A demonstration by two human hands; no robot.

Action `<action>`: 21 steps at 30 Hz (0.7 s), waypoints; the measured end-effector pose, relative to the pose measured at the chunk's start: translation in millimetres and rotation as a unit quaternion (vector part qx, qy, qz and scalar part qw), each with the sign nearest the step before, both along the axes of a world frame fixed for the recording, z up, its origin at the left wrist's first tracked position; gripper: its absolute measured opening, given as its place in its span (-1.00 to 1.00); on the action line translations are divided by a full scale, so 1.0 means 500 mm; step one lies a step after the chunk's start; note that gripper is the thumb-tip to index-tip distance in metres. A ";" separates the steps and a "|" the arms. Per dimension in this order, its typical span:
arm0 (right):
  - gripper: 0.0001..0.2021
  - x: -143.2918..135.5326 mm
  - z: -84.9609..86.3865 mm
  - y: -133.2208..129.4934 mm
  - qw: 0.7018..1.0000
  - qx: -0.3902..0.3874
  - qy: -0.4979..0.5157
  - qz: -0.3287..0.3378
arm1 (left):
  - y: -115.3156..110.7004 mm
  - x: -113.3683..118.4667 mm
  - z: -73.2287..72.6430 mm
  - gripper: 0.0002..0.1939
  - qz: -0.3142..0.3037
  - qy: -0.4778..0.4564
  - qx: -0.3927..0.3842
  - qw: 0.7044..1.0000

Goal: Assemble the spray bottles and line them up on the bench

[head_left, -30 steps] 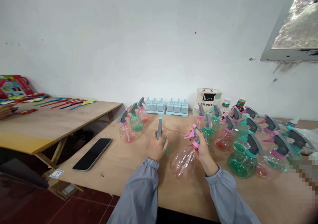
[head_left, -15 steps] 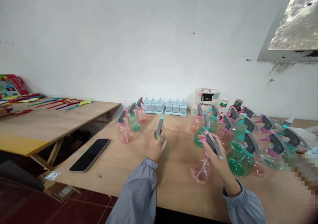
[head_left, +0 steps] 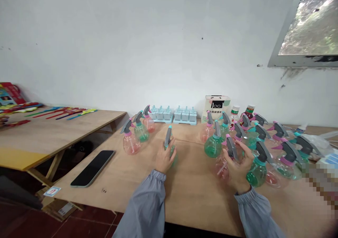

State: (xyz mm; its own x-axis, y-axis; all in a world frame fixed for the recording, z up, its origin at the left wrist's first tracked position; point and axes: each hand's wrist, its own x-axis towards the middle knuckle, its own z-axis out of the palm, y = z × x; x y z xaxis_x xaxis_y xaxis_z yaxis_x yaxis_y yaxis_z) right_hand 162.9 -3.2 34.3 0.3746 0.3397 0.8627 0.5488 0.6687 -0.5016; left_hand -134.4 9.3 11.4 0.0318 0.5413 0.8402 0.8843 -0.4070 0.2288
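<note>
My left hand (head_left: 165, 156) is wrapped round a green spray bottle (head_left: 173, 157) with a grey trigger head (head_left: 168, 136), which stands upright on the table and is partly hidden by my fingers. On the right, my right hand (head_left: 239, 166) has its thumb and fingers apart around the grey and pink head of a pink spray bottle (head_left: 221, 170). That bottle stands at the near side of the group, partly covered by my hand. Close beside it are a green spray bottle (head_left: 212, 146) and another green one (head_left: 256, 174).
Several more pink and green spray bottles crowd the right side. Three spray bottles, one a pink bottle (head_left: 131, 144), stand at left, behind a phone (head_left: 93, 168). Pale blue popsicle molds (head_left: 185, 116) and a paper bag (head_left: 216, 109) line the wall. A second table (head_left: 60, 130) stands left.
My right hand has moved the pink spray bottle back and right, against the other bottles, and its fingers have spread. My left hand stays on its green bottle. The view has shifted slightly.
</note>
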 end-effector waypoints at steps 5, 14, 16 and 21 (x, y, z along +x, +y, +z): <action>-0.46 0.021 -0.008 -0.022 0.960 0.219 -0.107 -0.137 | 0.001 0.005 -0.005 -0.53 -0.006 0.006 -0.006 1.000; -0.67 -0.154 -0.008 -0.051 0.962 -0.080 -0.216 0.146 | -0.032 0.065 -0.014 -0.36 -0.181 0.111 -0.058 0.976; -0.45 -0.192 -0.011 -0.018 0.956 -0.151 -0.166 0.189 | -0.040 0.076 -0.022 -0.35 -0.216 0.142 -0.032 0.965; -0.47 -0.212 -0.001 0.033 0.931 -0.218 -0.082 0.282 | -0.055 0.086 -0.035 -0.42 -0.241 0.229 -0.035 0.942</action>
State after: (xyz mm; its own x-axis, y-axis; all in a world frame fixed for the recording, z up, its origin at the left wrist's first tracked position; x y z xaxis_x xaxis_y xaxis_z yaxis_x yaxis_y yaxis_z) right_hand 56.7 13.1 33.7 -0.0939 0.7739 0.6263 0.2643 0.6259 -0.7338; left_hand -91.3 -18.1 -6.0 0.6391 0.4251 0.6409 0.6128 -0.7850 -0.0904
